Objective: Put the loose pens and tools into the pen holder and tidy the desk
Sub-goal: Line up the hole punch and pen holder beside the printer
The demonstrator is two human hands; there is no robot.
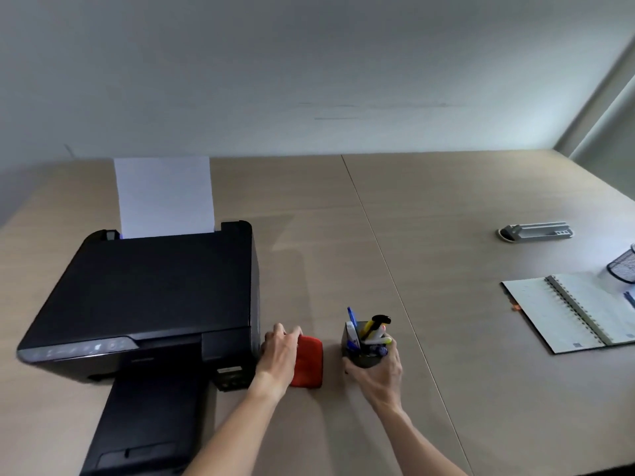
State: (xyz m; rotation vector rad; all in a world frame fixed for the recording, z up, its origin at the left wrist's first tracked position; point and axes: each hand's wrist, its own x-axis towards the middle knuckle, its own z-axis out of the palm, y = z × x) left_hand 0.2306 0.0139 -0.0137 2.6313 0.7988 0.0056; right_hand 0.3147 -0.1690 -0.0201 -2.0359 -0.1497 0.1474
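A black printer (pixel 144 297) sits at the near left of the desk (pixel 429 207), with a white sheet of paper (pixel 165 195) standing upright in its rear feed. Just right of the printer, the left hand (pixel 278 355) lies on a red pouch (pixel 309 360) that rests flat on the desk, fingers curled over its far left edge, holding it. Near the pouch, to its right, the right hand (pixel 376 367) is wrapped around a dark pen holder (pixel 357 348) standing upright on the desk, with pens (pixel 372 329) and markers sticking out of its top. Far right lie a grey socket strip (pixel 536 231), an open spiral notebook (pixel 577 309) and a black mesh basket (pixel 623 264) at the frame edge.
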